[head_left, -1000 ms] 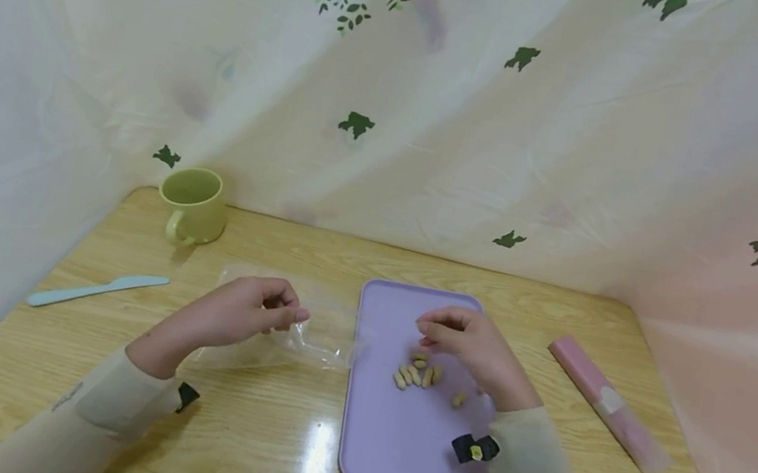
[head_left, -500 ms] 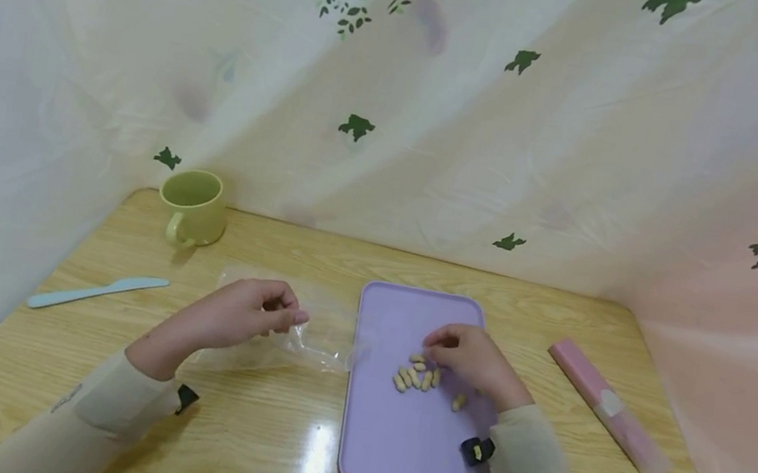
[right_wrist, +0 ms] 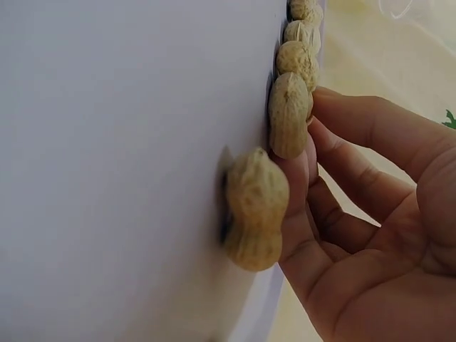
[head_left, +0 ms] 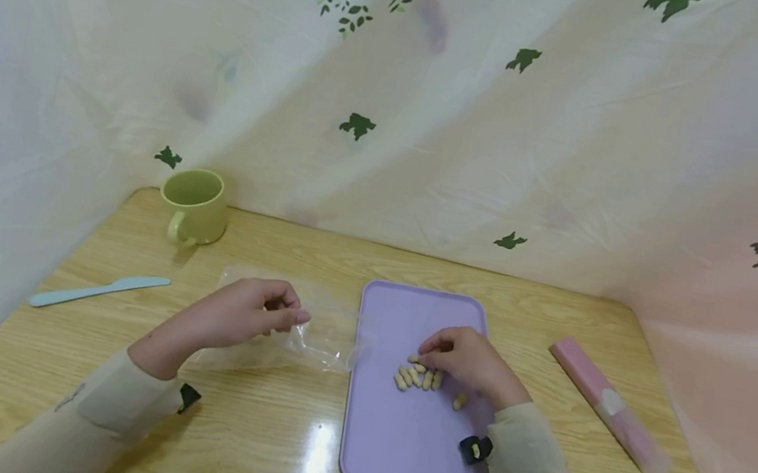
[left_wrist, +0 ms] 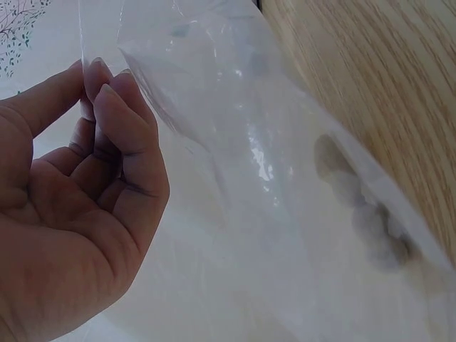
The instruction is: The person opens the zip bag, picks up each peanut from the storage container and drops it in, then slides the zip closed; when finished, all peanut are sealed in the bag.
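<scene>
In the head view my left hand [head_left: 246, 316] pinches the edge of a clear plastic bag [head_left: 331, 328], which lies left of the purple tray [head_left: 388, 441] and overlaps its side. Through the bag, the left wrist view shows several blurred peanuts [left_wrist: 367, 210] inside. Over the tray, my right hand [head_left: 474, 363] has its thumb and fingertips down at a group of peanuts [head_left: 409, 377]. It appears to pinch one at the far end of the group, partly hidden by nearer peanuts in the right wrist view. A single peanut [right_wrist: 256, 210] lies apart, closer to the wrist.
A green mug [head_left: 195, 208] stands at the back left of the wooden table [head_left: 242, 449]. A light blue plastic knife [head_left: 98, 293] lies in front of it. Right of the tray lies a rolled pink sheet [head_left: 608, 405] with a white band. Patterned curtains surround the table.
My right hand has come down to the peanuts, drifting right and then slightly back left. One peanut at its fingertips has shifted a little left. My left hand and the bag stay put.
</scene>
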`<state>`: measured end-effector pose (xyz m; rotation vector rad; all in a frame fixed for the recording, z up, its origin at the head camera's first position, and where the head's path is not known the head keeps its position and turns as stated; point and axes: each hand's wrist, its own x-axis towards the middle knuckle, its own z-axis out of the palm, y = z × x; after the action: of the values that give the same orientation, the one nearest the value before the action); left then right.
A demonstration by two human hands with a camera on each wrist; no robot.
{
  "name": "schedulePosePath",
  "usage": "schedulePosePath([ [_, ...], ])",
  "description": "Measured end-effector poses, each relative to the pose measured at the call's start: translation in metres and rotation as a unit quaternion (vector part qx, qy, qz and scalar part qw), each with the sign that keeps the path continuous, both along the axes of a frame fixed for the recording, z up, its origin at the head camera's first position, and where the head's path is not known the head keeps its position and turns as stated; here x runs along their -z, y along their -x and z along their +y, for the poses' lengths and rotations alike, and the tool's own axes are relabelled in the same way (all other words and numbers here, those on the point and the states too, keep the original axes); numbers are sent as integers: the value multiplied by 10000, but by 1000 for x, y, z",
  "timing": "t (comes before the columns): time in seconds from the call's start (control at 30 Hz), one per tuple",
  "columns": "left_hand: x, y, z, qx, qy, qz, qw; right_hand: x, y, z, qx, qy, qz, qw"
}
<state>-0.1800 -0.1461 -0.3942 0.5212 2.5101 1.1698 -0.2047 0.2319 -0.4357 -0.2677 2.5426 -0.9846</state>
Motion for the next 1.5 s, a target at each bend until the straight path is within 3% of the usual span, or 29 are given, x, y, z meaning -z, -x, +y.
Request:
schedulePosePath([
  [0.37, 0, 1, 1, 11, -11, 28, 10000, -6, -2, -2, -132, -67, -13, 9999],
  [0.67, -3, 1, 2, 14, -10, 49, 10000, -11, -3, -3, 145, 95, -10, 9998],
  [0.8, -4, -1, 2, 13, -32, 19, 10000, -21, -6, -13, 329, 511, 82, 9981],
  [1.03, -5, -2, 2, -41, -16, -4, 10000, -35, -16, -38, 376, 1414, -214, 9890],
  [1.27, -5, -2, 2, -12, -73, 17, 10000, -37, -21, -61, 375, 1390, -369, 9889],
  [1.5, -5, -2, 2, -22, -73, 20, 10000, -31, -22, -72, 451, 1189, -171, 9917],
])
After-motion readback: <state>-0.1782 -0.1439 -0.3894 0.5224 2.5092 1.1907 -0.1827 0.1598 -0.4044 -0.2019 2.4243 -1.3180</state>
